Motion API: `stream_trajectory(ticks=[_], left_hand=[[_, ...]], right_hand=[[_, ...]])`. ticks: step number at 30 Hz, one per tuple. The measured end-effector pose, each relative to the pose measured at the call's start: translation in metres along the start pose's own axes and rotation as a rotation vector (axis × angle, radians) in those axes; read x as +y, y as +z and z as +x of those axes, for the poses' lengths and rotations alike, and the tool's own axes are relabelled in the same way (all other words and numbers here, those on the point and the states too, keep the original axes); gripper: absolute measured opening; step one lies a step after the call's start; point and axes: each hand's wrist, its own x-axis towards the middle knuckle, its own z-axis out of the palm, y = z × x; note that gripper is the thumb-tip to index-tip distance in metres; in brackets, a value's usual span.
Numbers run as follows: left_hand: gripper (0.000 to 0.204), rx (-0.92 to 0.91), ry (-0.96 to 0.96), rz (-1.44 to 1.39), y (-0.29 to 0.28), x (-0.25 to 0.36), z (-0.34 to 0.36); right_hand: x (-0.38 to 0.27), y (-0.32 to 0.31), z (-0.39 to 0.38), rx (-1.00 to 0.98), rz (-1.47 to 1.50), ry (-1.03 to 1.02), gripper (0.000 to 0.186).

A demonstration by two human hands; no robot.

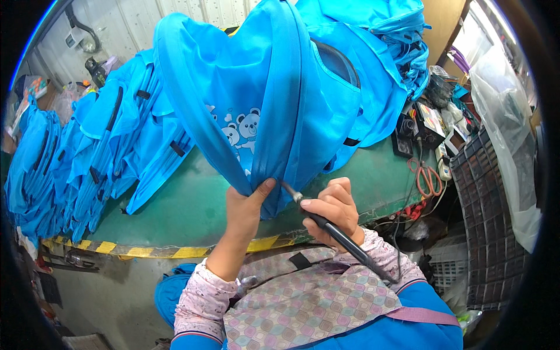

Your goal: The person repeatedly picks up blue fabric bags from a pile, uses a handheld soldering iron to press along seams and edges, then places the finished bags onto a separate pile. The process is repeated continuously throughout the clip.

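Note:
A blue fabric canopy (233, 70) with printed bears and hoop-like padded edges stands over the green table in front of me. My left hand (246, 204) pinches its lower corner, where the edge bands meet, thumb on top. In my right hand (333, 213) is a soldering iron (338, 234) with a black handle and a cord. Its metal tip points left at the blue fabric beside my left thumb; whether it touches I cannot tell.
Blue fabric pieces (111, 140) are heaped at left, more (373, 76) behind at right. Red-handled scissors (429, 179) lie near a black box (429, 125) at the right. Yellow-black tape (140, 252) marks the edge of the green table (169, 216). A dark grid panel (487, 221) stands right.

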Motion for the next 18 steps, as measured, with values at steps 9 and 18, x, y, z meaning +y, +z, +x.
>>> stream_trajectory(ticks=[9,18], left_hand=[[0.017,0.169,0.281,0.017,-0.012,-0.035,-0.028],[0.014,0.2,0.192,-0.12,0.007,-0.033,-0.009]], right_hand=[[0.018,0.0,0.02,0.022,-0.117,-0.1,0.04],[-0.001,0.006,0.009,-0.056,-0.087,-0.116,0.03]])
